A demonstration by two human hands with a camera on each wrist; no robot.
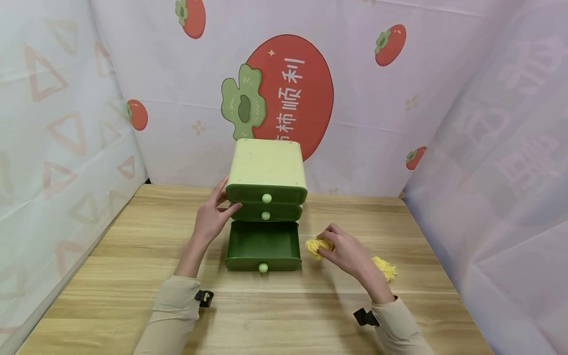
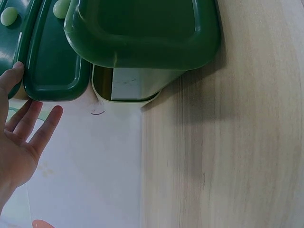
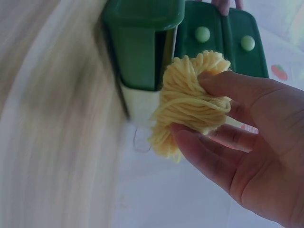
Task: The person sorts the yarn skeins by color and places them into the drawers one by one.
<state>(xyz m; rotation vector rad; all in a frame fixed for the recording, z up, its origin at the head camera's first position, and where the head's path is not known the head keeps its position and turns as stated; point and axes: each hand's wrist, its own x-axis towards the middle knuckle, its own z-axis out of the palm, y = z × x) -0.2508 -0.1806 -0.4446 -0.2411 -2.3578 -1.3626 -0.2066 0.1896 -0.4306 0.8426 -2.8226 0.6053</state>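
Observation:
A small drawer cabinet (image 1: pixel 268 162), pale green with dark green fronts and round knobs, stands on the table. Its bottom drawer (image 1: pixel 265 241) is pulled out, and its bare inside shows in the head view. The two upper drawers are closed. My left hand (image 1: pixel 211 214) rests against the cabinet's left side, thumb at the front edge, other fingers spread along the side. To the right of the open drawer, my right hand (image 1: pixel 348 250) pinches a bundle of yellow yarn (image 3: pixel 192 102) between thumb and fingers. The bundle is wound round its middle.
A second yellow yarn bundle (image 1: pixel 385 268) lies on the wooden table (image 1: pixel 133 256) beside the right forearm, which partly covers it. Behind the cabinet hangs a printed cloth (image 1: pixel 355 113), with more cloth at both sides.

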